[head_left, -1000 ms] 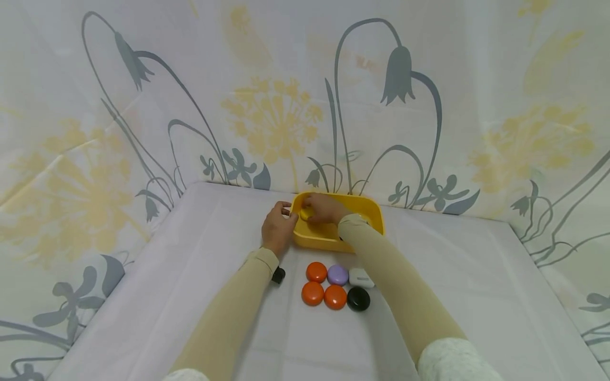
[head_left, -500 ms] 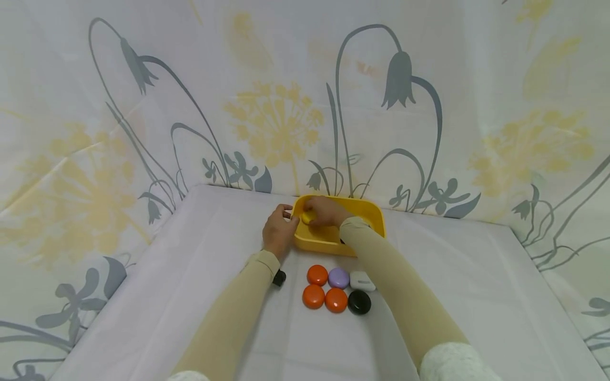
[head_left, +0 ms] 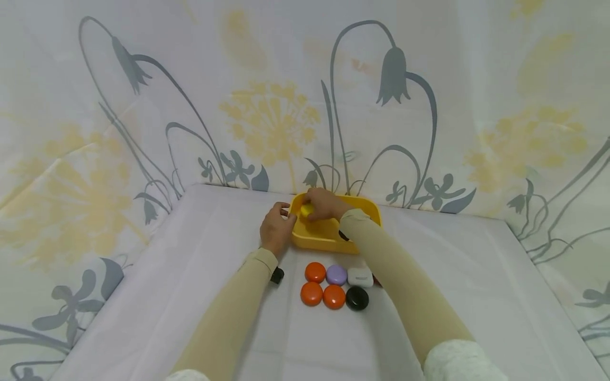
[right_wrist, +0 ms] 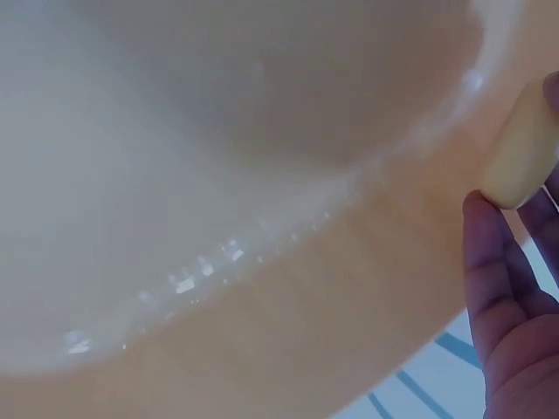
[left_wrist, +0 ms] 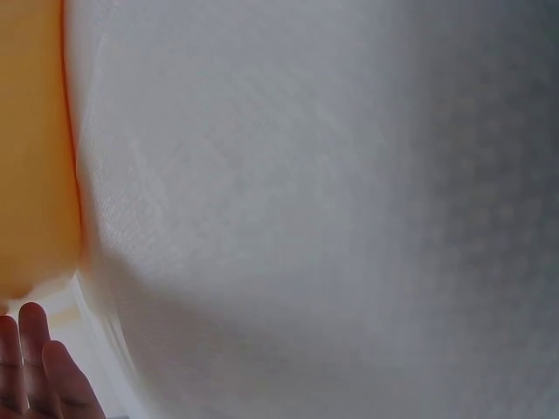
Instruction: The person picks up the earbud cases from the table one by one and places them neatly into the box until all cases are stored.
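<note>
A shallow yellow tray (head_left: 329,244) stands at the back of the table. My right hand (head_left: 324,205) is over its left part and pinches a small, rounded yellow disc (head_left: 306,210) between thumb and fingers. In the right wrist view, the fingertips (right_wrist: 483,205) press on the edge of the pale yellow disc (right_wrist: 521,157), near the tray wall. At the tray's left end, my left hand (head_left: 276,227) rests with its thumb against the rim. In the left wrist view its fingers (left_wrist: 65,375) are extended beside the tray's outer wall (left_wrist: 35,148).
In front of the tray lie several round discs: orange (head_left: 312,293), lilac (head_left: 336,274) and black (head_left: 357,298). Among them is a white rounded box (head_left: 360,277). A dark red thing (head_left: 377,281) is mostly hidden behind my right sleeve. A flower-patterned curtain (head_left: 281,121) hangs behind the table.
My right hand has lifted slightly with the yellow disc in its fingers. The right forearm has shifted a little, and the dark red thing's edge now shows. My left hand has stayed at the tray.
</note>
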A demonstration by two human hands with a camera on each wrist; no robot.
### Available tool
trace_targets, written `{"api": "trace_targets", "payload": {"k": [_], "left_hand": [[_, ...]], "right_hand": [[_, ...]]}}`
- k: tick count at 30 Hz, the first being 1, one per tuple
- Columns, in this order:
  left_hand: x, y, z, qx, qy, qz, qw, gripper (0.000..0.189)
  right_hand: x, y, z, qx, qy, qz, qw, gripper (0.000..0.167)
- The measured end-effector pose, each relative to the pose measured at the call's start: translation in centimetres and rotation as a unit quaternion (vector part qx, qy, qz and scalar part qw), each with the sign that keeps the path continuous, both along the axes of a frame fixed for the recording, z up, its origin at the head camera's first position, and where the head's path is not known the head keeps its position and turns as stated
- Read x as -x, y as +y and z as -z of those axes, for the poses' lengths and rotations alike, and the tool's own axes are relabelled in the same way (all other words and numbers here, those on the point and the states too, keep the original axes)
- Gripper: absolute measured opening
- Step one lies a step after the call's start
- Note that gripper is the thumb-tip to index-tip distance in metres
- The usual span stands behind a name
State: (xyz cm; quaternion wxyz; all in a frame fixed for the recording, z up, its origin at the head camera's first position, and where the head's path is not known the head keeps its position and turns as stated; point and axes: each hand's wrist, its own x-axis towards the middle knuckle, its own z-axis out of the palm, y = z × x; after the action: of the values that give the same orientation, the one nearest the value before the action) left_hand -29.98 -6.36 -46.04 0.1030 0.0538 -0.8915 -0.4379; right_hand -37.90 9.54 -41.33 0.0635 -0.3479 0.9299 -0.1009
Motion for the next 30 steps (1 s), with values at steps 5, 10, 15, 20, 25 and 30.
{"api": "trace_targets", "payload": {"k": [5,10,15,20,25,30], "left_hand": [[0.1,-0.1,-0.1,-0.003,-0.003,0.003,1.0000,0.034],[0.3,-0.2,0.1,-0.008,-0.002,0.006,1.0000,0.035],[0.3,-0.2,-0.1,-0.010,-0.006,0.005,0.9999,0.035],[0.0,-0.1,-0.4,-0.011,-0.008,0.004,0.9999,0.035],[-0.1,-0.1,-0.4,-0.009,-0.015,0.006,0.9998,0.036],[-0.3,0.1,-0.6,-0.022,-0.020,0.007,0.9995,0.037]], "right_hand": [[-0.3,0.0,-0.9,-0.013,-0.009,0.001,0.9999,0.043],[-0.6,0.3,-1.5,-0.008,-0.007,-0.003,0.9999,0.045],[-1.0,0.6,-2.1,-0.001,0.008,-0.011,0.9999,0.045],[-1.6,1.2,-3.1,0.017,0.021,-0.017,0.9995,0.045],[-2.2,2.0,-3.9,0.046,0.021,-0.022,0.9985,0.042],[-3.1,3.0,-4.5,0.060,0.003,-0.010,0.9982,0.042]]}}
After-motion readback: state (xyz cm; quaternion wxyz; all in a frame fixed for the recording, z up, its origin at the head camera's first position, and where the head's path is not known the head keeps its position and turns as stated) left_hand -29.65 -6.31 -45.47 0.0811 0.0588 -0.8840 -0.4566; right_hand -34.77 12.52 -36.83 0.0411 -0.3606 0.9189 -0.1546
